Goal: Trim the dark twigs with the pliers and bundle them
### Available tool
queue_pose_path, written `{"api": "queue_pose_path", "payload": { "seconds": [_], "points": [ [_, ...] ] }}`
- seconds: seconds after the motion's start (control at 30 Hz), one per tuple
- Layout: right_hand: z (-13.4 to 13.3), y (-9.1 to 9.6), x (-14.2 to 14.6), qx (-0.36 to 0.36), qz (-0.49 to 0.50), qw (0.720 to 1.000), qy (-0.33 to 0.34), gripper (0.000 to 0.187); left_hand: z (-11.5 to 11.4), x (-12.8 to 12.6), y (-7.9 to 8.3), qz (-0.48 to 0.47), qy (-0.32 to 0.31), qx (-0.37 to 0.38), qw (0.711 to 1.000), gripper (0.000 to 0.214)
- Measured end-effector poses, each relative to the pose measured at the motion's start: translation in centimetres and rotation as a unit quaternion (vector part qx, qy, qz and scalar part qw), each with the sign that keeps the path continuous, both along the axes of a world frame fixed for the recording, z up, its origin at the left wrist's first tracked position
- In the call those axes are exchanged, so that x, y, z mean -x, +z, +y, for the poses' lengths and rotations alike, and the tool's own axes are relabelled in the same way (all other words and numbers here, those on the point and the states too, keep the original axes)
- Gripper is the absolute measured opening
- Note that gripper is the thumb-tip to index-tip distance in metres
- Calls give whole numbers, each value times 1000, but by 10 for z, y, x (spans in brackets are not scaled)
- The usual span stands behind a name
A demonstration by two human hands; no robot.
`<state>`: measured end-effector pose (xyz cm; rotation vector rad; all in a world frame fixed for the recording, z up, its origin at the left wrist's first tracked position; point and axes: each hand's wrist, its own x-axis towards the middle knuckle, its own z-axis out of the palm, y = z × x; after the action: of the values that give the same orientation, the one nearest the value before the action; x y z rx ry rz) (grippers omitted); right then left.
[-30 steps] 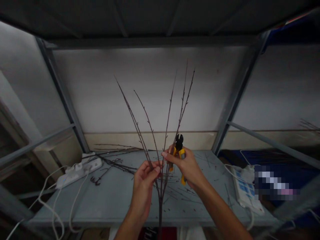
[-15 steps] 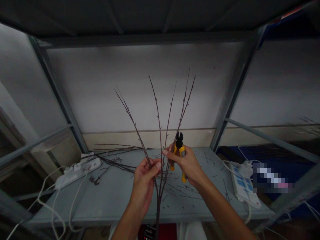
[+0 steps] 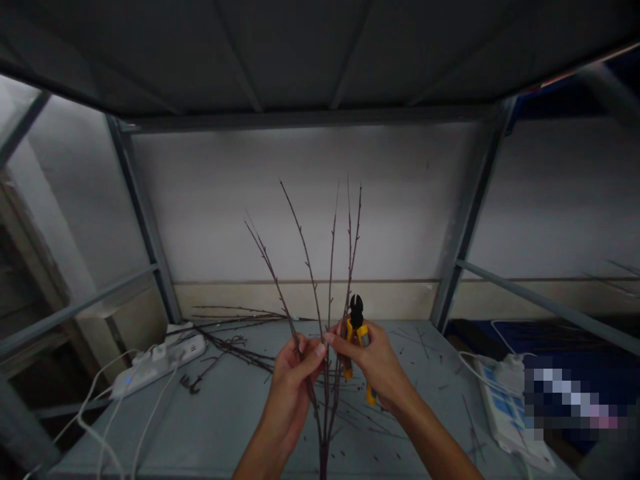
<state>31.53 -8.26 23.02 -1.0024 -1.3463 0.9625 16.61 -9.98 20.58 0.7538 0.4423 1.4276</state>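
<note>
Left hand (image 3: 291, 381): partly closed, fingers (image 3: 310, 353) and thumb together, clamped around the stems of a thin, dark brown, budded, forked branch (image 3: 324, 453). Branch position: upright, above the middle of a long grey painted-metal shelf (image 3: 225, 430), fanned upward into several slender twigs, lower end running out of view at the bottom edge.

Right hand (image 3: 374, 365): closed around the handles of yellow-and-black cutting pliers (image 3: 358, 347), held upright just beside the branch. Black metal jaws: pointing up, slightly parted at the tips, with no twig visibly between them. Right index fingertip (image 3: 329, 338): extended toward the branch stems, close to the left fingers; contact with the stems impossible to tell.

On the shelf, left of the hands: a loose bundle of long dark twigs (image 3: 233, 343), a small hooked dark twig (image 3: 193, 383), and a white power strip (image 3: 157, 367) with thin white cables (image 3: 107, 420) trailing over the front edge.

On the shelf, right of the hands: short dark twig fragments (image 3: 415, 340) and, near the right end, a second white power strip with blue switches (image 3: 505, 417).

Beyond the right end of the shelf: a pixelated patch (image 3: 570, 397), too blurred to identify.
</note>
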Motion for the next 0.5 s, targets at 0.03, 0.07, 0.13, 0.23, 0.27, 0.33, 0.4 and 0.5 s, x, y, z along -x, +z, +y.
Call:
{"api": "queue_pose_path", "payload": {
  "seconds": [0.03, 0.07, 0.13, 0.23, 0.27, 0.33, 0.4, 0.5],
  "points": [
    [0, -1, 0, 0, 0, 1000, -2, 28, 0, 1, -1, -3, 0, -2, 1000, 38],
    [0, -1, 0, -1, -1, 1000, -4, 28, 0, 1, -1, -4, 0, -5, 1000, 39],
    [0, -3, 0, 0, -1, 1000, -5, 29, 1, 2, -2, -3, 1, -9, 1000, 39],
    [-1, -5, -2, -3, 3, 1000, 0, 30, 1, 3, -3, 2, 0, -8, 1000, 42],
    [-1, -6, -3, -6, 2, 1000, 0, 30, 1, 3, -3, 2, 1, -8, 1000, 42],
    [-1, -8, -4, -10, -6, 1000, 0, 29, 1, 3, -2, 1, 3, -9, 1000, 42],
    [-2, -9, -5, -7, -20, 1000, 0, 29, 0, 3, 0, -4, 2, -10, 1000, 41],
    [-3, -9, -5, -1, -34, 999, -6, 29, 1, 3, 3, -12, -1, -13, 1000, 40]
  ]
}}
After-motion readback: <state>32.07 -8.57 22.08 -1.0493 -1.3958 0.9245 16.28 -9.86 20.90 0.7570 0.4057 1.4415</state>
